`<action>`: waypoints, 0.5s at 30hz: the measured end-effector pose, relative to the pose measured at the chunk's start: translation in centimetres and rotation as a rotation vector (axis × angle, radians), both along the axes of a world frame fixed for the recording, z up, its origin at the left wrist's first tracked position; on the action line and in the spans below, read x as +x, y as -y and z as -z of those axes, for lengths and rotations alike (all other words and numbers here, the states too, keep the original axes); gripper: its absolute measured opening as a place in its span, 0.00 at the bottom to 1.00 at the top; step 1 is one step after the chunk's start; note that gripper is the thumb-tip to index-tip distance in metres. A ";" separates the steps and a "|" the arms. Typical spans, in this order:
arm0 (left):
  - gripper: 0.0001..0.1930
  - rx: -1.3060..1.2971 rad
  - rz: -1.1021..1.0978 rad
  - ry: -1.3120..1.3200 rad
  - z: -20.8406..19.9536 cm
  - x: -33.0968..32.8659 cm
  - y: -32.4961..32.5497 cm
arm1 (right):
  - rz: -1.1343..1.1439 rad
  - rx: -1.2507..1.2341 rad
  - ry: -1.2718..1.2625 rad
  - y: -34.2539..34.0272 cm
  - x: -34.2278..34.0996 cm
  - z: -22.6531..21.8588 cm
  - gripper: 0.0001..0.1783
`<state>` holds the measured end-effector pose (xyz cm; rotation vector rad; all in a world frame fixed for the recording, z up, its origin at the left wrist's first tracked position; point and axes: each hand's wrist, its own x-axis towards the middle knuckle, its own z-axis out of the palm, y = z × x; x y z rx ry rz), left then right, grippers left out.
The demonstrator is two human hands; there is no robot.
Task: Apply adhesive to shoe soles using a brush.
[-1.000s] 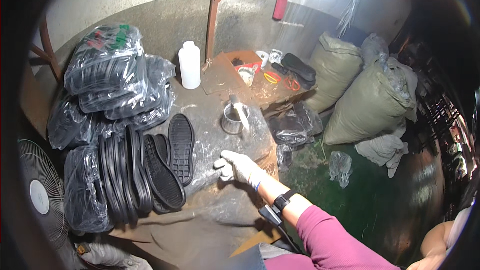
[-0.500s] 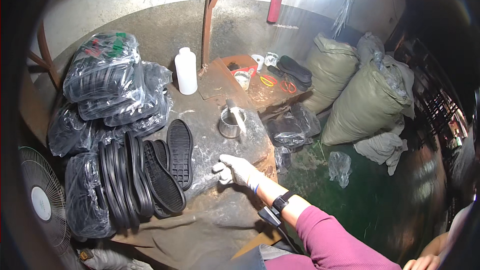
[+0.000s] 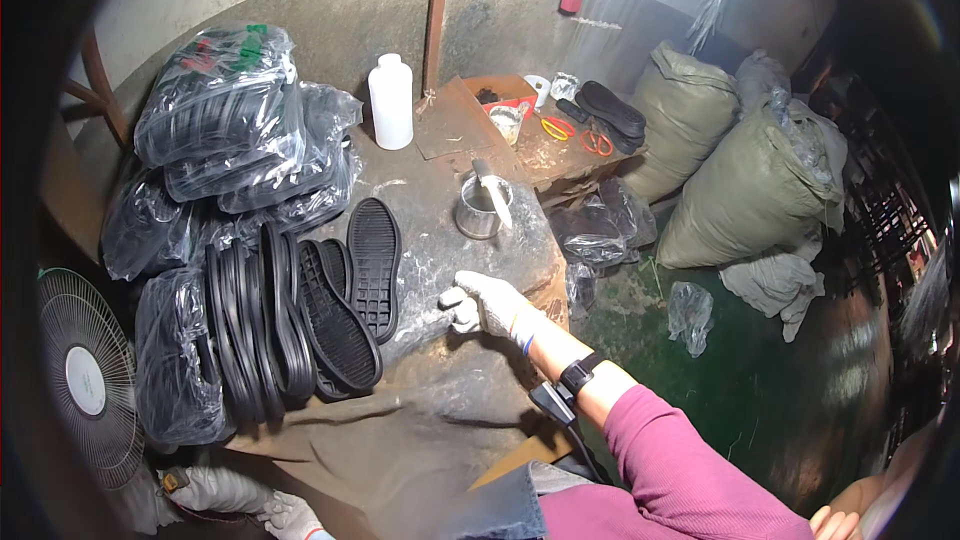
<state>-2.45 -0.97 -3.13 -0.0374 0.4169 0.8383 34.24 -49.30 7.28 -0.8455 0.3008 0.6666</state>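
My right hand (image 3: pixel 482 303), in a white glove, hovers by or rests at the front right edge of the worktable (image 3: pixel 425 285). Its fingers are curled in, and nothing shows in them. Nearest to it are a metal cup (image 3: pixel 478 216) with a brush (image 3: pixel 493 192) leaning in it and a black shoe sole (image 3: pixel 375 265). More black soles (image 3: pixel 335 315) stand in a row to the left. At the lower left edge, my gloved left hand (image 3: pixel 288 517) is partly in view beside a whitish cloth bundle (image 3: pixel 215 490); its grip is hidden.
Plastic-wrapped soles (image 3: pixel 215 130) are piled at the left, above a fan (image 3: pixel 85 380). A white bottle (image 3: pixel 391 105) stands behind. Scissors (image 3: pixel 597 141) lie on a lower side table. Full sacks (image 3: pixel 735 185) stand at the right. Another person's bare hand (image 3: pixel 835 523) shows at lower right.
The view has shifted, so the table's things sit higher in the picture. My left hand has come further into view at the lower left. My right hand stays curled near the table's edge.
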 end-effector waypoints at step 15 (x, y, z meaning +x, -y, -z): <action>0.33 -0.068 -0.221 -0.399 -6.4 5.0 4.6 | 0.013 0.001 0.020 1.2 0.2 0.0 0.20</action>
